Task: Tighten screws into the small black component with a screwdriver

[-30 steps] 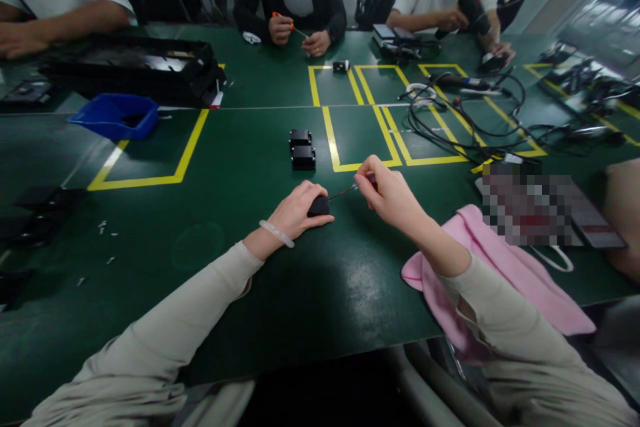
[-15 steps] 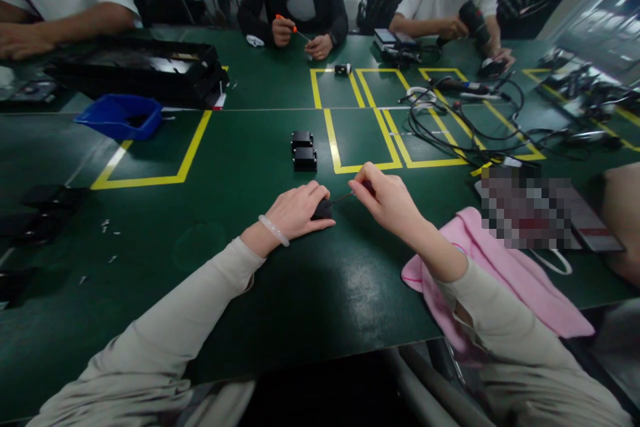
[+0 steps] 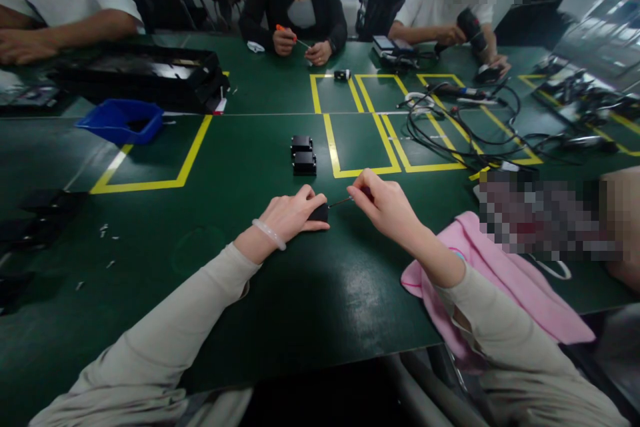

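Fingers of the right hand (image 3: 390,208) are pinching shut around the handle of a small screwdriver (image 3: 345,200), thin shaft pointing left and slightly down toward the left hand (image 3: 293,215). Left-hand fingers are curling closed over a small black block (image 3: 319,213), pressing it down on the green counter (image 3: 300,293). The screwdriver's tip is meeting the block's right end; whether it is seated in a screw cannot be told. Long axis of the tool is running roughly left to right, so the block is lying directly left of the right-hand fingers, just beside them, and the left hand is the one on it. Just beyond the hands, two more black blocks (image 3: 303,154) are sitting together beside a yellow tape outline (image 3: 361,167). A pink cloth (image 3: 500,280) is lying under the right forearm. Farther out, a blue bin (image 3: 120,121) is sitting at left, tangled cables (image 3: 450,130) at right, and other people are working across the counter, one holding an orange-handled tool (image 3: 283,29).
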### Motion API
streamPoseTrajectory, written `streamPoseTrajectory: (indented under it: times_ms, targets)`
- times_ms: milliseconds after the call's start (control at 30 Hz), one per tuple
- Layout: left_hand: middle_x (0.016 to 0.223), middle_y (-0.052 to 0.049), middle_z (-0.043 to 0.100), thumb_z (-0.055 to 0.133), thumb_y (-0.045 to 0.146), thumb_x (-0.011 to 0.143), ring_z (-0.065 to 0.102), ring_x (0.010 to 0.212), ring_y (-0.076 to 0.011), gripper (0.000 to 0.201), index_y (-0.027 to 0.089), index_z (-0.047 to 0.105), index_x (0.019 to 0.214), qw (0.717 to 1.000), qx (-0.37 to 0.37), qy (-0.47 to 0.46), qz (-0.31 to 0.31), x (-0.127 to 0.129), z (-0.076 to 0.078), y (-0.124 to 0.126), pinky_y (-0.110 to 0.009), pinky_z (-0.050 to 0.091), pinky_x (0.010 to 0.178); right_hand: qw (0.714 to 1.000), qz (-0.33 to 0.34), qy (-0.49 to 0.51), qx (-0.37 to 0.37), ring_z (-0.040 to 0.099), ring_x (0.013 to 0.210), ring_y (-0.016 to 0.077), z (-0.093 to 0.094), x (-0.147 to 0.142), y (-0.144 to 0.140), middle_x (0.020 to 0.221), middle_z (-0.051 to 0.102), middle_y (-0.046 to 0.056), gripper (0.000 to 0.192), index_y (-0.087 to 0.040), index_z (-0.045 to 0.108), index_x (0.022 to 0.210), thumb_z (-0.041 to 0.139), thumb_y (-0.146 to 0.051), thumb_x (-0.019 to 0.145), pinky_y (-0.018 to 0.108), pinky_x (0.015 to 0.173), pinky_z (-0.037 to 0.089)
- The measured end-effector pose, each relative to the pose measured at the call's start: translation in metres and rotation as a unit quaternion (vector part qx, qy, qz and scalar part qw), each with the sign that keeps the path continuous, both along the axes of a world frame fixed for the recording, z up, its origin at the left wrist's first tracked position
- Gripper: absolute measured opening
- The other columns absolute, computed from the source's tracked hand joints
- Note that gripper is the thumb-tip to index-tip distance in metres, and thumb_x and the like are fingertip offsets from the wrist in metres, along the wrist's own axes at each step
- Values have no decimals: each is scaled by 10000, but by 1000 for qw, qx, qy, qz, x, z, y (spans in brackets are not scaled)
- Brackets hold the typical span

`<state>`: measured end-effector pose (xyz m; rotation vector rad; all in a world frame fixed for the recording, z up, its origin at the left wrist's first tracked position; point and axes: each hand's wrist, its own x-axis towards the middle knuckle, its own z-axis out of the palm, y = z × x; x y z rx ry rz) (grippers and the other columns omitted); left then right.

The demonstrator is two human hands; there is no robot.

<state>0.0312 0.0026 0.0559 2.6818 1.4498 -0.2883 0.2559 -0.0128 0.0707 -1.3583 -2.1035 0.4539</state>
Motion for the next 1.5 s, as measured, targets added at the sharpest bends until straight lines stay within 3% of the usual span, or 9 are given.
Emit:
streamPoseTrajectory:
  times_ms: [267,400,533,633,867,1000,1233,1500]
  targets:
    - [1420,-96,531,589,528,995,724,1024,-301,516,330,524,1467,994,-43,-103,15,-8,-4,-1,-404,600,753,1000,-8,-19,21,523,584,150,-2,-2,-2,690,589,-5,170,-227,524,878,516,-325,1017,269,623,325]
    - [1403,-108,534,607,465,960,703,1068,-315,517,299,546,1446,989,-5,-133,62,-2,-9,-11,-416,604,766,999,-16,-34,39,562,594,155,-4,-5,-4,706,632,7,192,-226,537,881,501,-335,1035,267,618,333]
    - [1373,-124,539,654,619,925,697,1052,-329,567,279,597,1376,983,40,-153,92,6,-17,-17,-427,600,747,998,-26,-43,50,580,587,162,-5,-8,-5,711,655,18,205,-224,542,884,489,-342,1043,271,610,328]
    - [1346,-119,556,659,614,935,692,1054,-319,519,275,620,1325,980,73,-153,100,9,-21,-18,-393,588,711,997,-29,-51,50,593,591,170,-5,-9,-6,715,660,25,206,-220,545,888,483,-338,1045,275,609,326]
    - [1331,-131,610,705,409,951,681,1127,-309,500,187,520,1359,984,94,-145,47,4,-19,-17,-391,590,837,996,-27,-58,55,586,575,165,-5,-11,-9,695,648,18,211,-220,561,891,483,-336,1049,271,602,327]
    - [1392,-128,611,702,384,959,692,1136,-304,464,198,528,1347,988,70,-137,22,-3,-15,-18,-399,588,897,997,-22,-56,47,580,565,163,-3,-12,-12,692,642,19,227,-219,564,881,482,-348,1049,271,600,332]
    - [1584,-142,494,635,340,993,650,1264,-323,563,255,446,1516,991,40,-130,-4,-8,-11,-25,-426,594,948,998,-10,-42,45,548,528,149,-4,-13,-19,655,616,3,246,-224,572,859,487,-360,1045,265,588,329]
    - [1428,-146,576,615,326,997,647,1187,-310,350,210,587,1327,983,103,-152,11,-2,-24,-26,-411,608,875,998,-8,-3,59,561,541,139,-12,-11,-17,677,647,9,254,-212,591,866,491,-360,1047,253,588,363]
